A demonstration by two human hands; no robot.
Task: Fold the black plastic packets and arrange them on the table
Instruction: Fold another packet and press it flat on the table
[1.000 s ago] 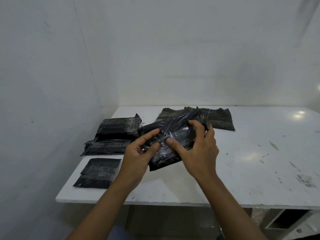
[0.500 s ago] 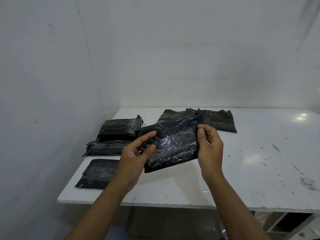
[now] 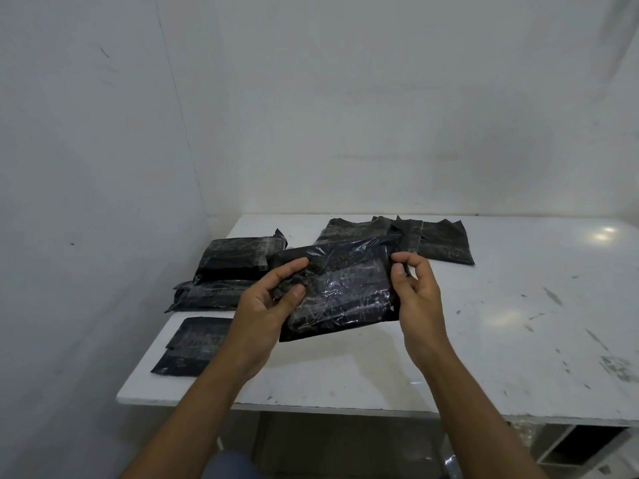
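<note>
Head view: a person stands at a white table (image 3: 501, 340) with both hands on one black packet. The left hand (image 3: 266, 305) grips the held packet (image 3: 345, 292) at its left end, thumb on the top face and fingers curled round the edge. The right hand (image 3: 418, 299) pinches its upper right corner between thumb and fingertips, the other fingers loosely bent. The held packet is tilted between the two hands and glossy, with one flap lying across its top face. It looks lifted just off the table, with a shadow under it. I can't tell whether its lower edge touches.

Places from the held packet:
- Just left of it are two bulky folded packets (image 3: 235, 261), overlapping. I can't tell whether they are stacked or lie one behind the other.
- Left and nearer the person, a flat packet (image 3: 193, 344) lies by the table's front edge.
- Behind it, a loose pile (image 3: 439, 243) of flat packets overlap each other. The count is not readable.

Progress, as a judgement:
- **Done:** the two bulky ones look folded and set down. The flat packet may be finished too, but that is unclear.
- **In hand:** this fold seems part-way, one flap over and the ends not closed.
- **Left:** finishing and placing this one, then the whole loose pile.

That puts the task around the middle, or short of it.
</note>
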